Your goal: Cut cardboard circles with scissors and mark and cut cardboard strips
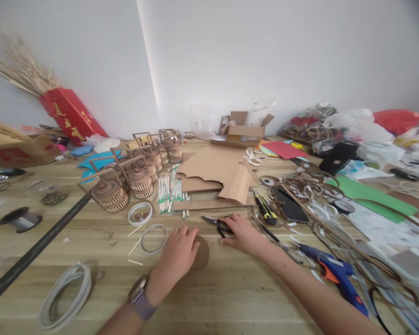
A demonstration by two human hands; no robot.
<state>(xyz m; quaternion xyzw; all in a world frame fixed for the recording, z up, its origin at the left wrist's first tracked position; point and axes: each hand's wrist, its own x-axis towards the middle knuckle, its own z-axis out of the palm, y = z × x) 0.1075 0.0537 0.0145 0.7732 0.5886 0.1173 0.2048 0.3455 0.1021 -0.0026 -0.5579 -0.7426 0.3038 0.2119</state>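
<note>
My left hand [179,253] rests on a round brown cardboard disc [201,253] lying on the wooden table [230,293], fingers curled loosely over its edge. A watch sits on that wrist. My right hand [240,232] lies over the handles of black scissors [214,222], whose blades point left; the fingers are bent around the handles. Torn sheets of brown cardboard [218,173] lie just beyond both hands.
Small woven baskets [132,179] and paper-wrapped sticks [167,193] stand at the back left. Two tape rings [140,214], a coil of white strip [66,295] and a black bar [38,246] lie left. A utility knife [265,208], a phone [290,204] and a blue glue gun [335,274] lie right.
</note>
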